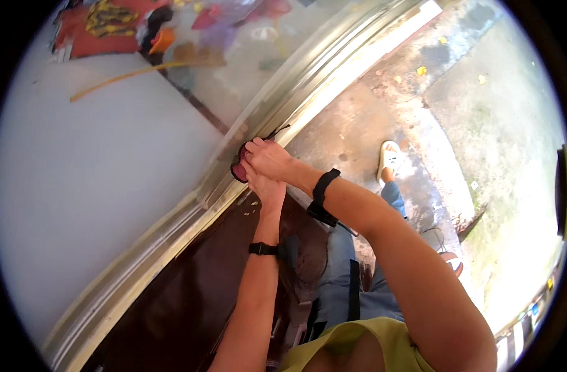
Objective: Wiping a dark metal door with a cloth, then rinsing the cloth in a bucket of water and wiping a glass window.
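Note:
My right hand [268,158] and my left hand [262,186] are pressed together against a metal frame [172,223] of a large glass pane [91,167]. Between them sits a small dark red round object [239,168], gripped by both hands, with a thin dark wire or strap sticking out above it. Each wrist carries a black band. What exactly the red object is stays unclear, as the fingers cover most of it.
A dark brown panel [190,291] lies below the frame. Wet concrete ground [420,124] spreads to the right, with my foot in a white sandal [389,158]. Colourful goods [116,25] show behind the glass at the top left.

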Demonstrator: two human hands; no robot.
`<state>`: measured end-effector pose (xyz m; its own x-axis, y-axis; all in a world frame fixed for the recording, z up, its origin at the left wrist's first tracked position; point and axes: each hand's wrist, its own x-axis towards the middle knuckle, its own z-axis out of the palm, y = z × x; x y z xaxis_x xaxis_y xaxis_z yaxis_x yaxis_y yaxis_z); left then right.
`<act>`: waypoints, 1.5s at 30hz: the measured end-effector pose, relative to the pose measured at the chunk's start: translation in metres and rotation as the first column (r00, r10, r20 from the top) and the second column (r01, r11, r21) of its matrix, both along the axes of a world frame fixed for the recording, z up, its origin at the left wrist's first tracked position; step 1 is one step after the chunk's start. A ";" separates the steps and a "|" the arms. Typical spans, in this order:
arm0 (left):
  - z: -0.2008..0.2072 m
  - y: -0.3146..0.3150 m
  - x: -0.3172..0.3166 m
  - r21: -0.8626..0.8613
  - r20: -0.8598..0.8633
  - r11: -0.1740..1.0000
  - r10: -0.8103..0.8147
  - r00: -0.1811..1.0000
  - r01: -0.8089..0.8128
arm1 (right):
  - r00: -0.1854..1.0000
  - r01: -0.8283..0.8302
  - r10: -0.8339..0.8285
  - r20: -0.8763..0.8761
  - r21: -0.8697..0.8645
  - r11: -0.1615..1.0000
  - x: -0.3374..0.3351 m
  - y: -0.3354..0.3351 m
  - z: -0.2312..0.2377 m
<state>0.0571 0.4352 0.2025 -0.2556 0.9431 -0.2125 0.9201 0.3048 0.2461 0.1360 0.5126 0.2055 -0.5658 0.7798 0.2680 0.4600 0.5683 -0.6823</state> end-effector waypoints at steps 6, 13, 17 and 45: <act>0.001 0.076 0.132 0.083 -0.026 0.976 -0.201 0.979 0.203 | 0.992 0.124 -0.126 0.020 0.089 0.988 0.140 0.079 -0.009; 0.006 0.179 0.267 0.264 0.082 0.915 -0.336 0.938 0.304 | 0.961 0.258 -0.271 0.064 0.159 0.953 0.285 0.165 -0.006; 0.007 0.222 0.349 0.144 0.036 0.930 -0.347 0.937 0.338 | 0.928 0.332 -0.361 0.092 0.234 0.914 0.367 0.206 -0.018; 0.029 0.153 0.200 0.031 0.042 0.898 -0.439 0.897 0.438 | 0.823 0.567 -0.560 -0.090 0.083 0.820 0.227 0.130 -0.002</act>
<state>0.2571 0.5879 0.2316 0.1947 0.9615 -0.1938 0.9467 -0.1325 0.2937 0.3631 0.6427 0.2033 -0.0165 0.9241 0.3819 0.6825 0.2895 -0.6711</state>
